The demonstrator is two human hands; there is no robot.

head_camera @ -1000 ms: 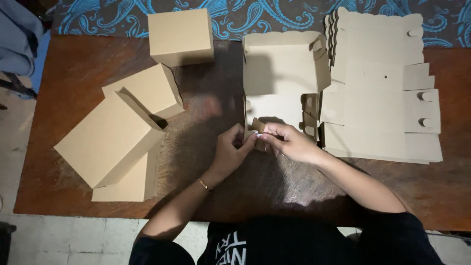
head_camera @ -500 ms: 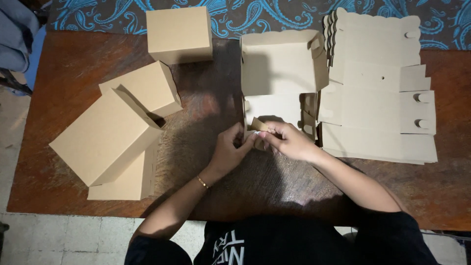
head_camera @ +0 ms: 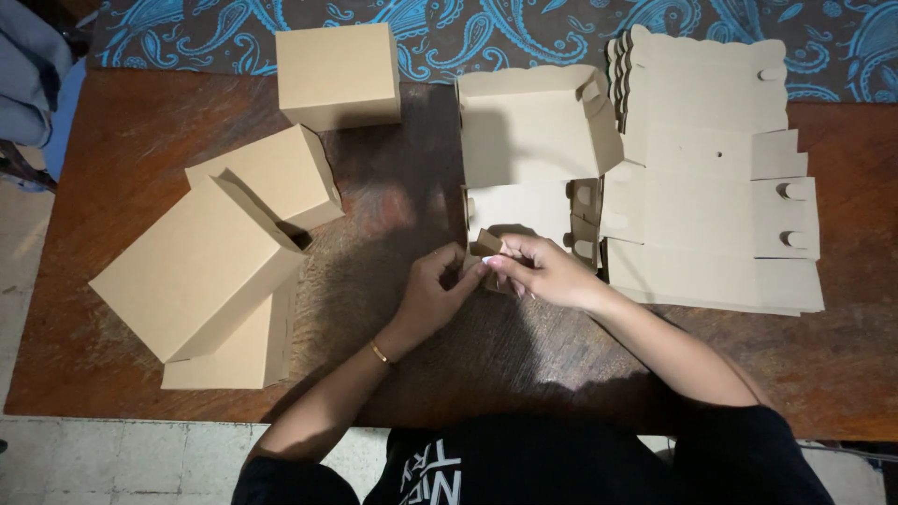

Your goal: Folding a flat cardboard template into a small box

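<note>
Looking down from the head camera: nearest the body, two bare forearms run up from a dark shirt over a brown wooden table (head_camera: 122,187).

The left hand (head_camera: 432,295), a thin gold bracelet (head_camera: 379,353) at its wrist, meets the right hand (head_camera: 543,271) at mid-table. Both sets of fingers are curled and pinched onto the near flap (head_camera: 486,243) of a partly folded cardboard box (head_camera: 533,140). Left thumb and forefinger close on the flap's near edge; right fingertips press it from the other side. The hands touch at the fingertips.

The box lies just beyond the hands, open and part-flattened, its pale inner panel facing up, side tabs with cut slots on its right edge.

Right of it, touching or overlapping its edge, a stack of flat unfolded box blanks (head_camera: 720,187) with scalloped far edges and round-ended tabs.

Left of the hands, well apart: a cluster of finished boxes. A large closed box (head_camera: 192,271) lies tilted over a flatter box (head_camera: 234,351); a smaller one (head_camera: 281,173) leans against its far end.

Farther back, one assembled box (head_camera: 339,73) stands alone near the table's far edge.

Beyond the table, a dark cloth with blue paisley pattern (head_camera: 468,33). Far left, a grey-blue bundle of fabric (head_camera: 28,75).
</note>
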